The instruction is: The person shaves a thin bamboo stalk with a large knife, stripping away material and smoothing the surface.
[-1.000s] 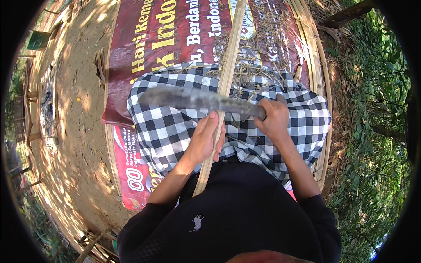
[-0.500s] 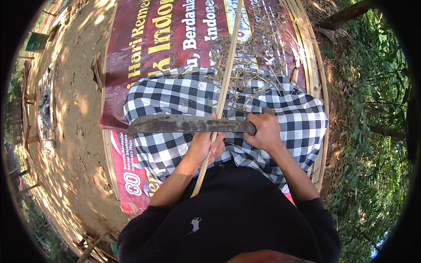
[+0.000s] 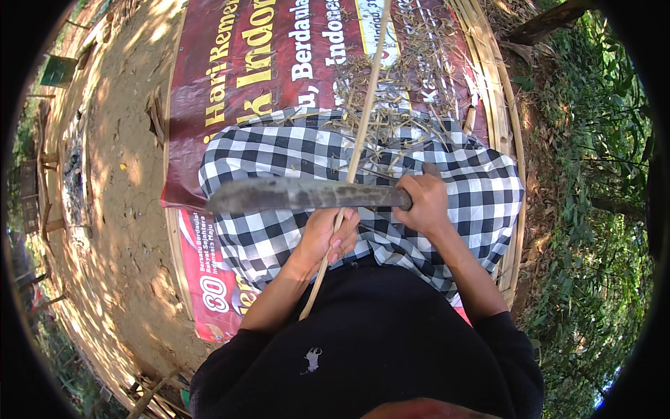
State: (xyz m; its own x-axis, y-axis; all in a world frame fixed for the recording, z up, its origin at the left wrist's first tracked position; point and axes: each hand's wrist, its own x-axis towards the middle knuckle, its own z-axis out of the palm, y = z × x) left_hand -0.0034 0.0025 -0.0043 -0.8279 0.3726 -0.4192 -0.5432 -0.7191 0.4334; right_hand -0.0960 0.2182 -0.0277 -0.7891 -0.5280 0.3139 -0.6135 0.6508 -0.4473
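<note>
My left hand [image 3: 328, 236] is closed around a long, pale bamboo strip [image 3: 364, 126], which slants from my torso up past the far edge of the view. In my right hand [image 3: 424, 202] is the handle of a machete, its broad dark blade [image 3: 300, 195] pointing left. The blade lies across the strip just beyond my left fingers and is blurred toward its tip. Whether its edge bites into the bamboo cannot be seen. A black-and-white checked cloth [image 3: 262, 160] covers my lap beneath both hands. Thin curled shavings [image 3: 398, 133] lie on its far part.
A dark red printed banner [image 3: 187, 105] is spread under the cloth, with more shavings on it. Long bamboo slats [image 3: 494, 105] edge it on the right. Bare earth [image 3: 129, 188] lies to the left, green plants [image 3: 593, 279] to the right. A log [image 3: 548, 22] juts in at upper right.
The strip has turned in my left hand and shows a narrower face. The machete's tip half has become blurred with motion. My left fingertip no longer shows beyond the blade.
</note>
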